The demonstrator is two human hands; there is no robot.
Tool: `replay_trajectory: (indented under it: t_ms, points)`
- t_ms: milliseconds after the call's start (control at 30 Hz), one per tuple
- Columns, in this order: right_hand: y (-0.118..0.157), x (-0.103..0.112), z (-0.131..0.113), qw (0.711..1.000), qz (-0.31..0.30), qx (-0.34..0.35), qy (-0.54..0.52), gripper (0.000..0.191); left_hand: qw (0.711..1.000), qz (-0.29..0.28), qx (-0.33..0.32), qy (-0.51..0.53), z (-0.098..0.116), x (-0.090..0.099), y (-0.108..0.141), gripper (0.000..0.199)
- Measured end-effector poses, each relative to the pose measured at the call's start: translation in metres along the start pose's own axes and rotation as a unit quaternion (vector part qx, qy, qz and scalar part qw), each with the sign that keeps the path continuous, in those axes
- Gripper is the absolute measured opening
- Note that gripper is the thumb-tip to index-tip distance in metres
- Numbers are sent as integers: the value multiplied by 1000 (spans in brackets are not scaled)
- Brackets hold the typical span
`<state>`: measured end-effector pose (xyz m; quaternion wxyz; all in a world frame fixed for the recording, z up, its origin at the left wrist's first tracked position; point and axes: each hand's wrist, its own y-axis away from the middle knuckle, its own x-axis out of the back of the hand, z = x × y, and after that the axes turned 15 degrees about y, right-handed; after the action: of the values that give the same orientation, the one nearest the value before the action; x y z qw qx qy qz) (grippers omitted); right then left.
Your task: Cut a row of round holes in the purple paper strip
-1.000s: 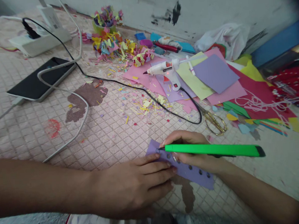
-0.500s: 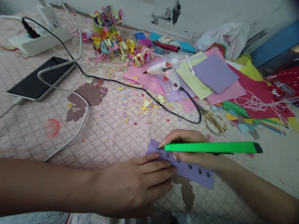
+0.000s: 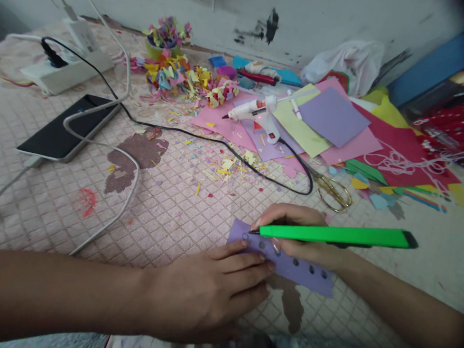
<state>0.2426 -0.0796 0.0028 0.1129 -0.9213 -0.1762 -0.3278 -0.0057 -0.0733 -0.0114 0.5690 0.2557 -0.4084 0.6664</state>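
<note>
A strip of purple paper [image 3: 303, 279] lies on the quilted cloth, bearing a row of several small dark circles. At its upper left end is one circle that is only an outline. My left hand [image 3: 212, 286] rests flat on the strip with its fingers stretched out, pressing it down. In my right hand [image 3: 295, 225] is a long bright green pen [image 3: 331, 235], held in a writing grip near its dark tip. The tip is close to the outlined circle; whether it touches the paper I cannot tell.
Beyond my hands lie gold-handled scissors [image 3: 334, 193], a white glue gun [image 3: 262, 116] with a black cord, and coloured paper sheets [image 3: 335, 112]. Paper scraps [image 3: 231, 163] are scattered mid-table. On the left are a plugged-in tablet-like device [image 3: 68, 128] and a power strip [image 3: 66, 73].
The pen's tip has shifted slightly right, away from the outlined circle, and its back end has dipped a little. My left hand stays on the strip. The whole view has shifted slightly.
</note>
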Motion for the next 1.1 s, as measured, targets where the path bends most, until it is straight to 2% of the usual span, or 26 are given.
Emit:
replay_trajectory:
  t_ms: [133, 267, 533, 1100]
  points:
    - [-3, 1, -3, 999, -12, 35, 0, 28, 1000, -19, 5, -3, 0, 1, 0, 50]
    - [-5, 1, -3, 998, -21, 56, -5, 20, 1000, -10, 1, -4, 0, 1, -1, 50]
    - [-4, 2, -3, 998, -32, 51, -5, 20, 1000, 6, -7, -3, -1, -1, 0, 49]
    - [-9, 4, -6, 997, -50, 55, -11, 16, 1000, -2, -4, -7, -1, -1, 0, 50]
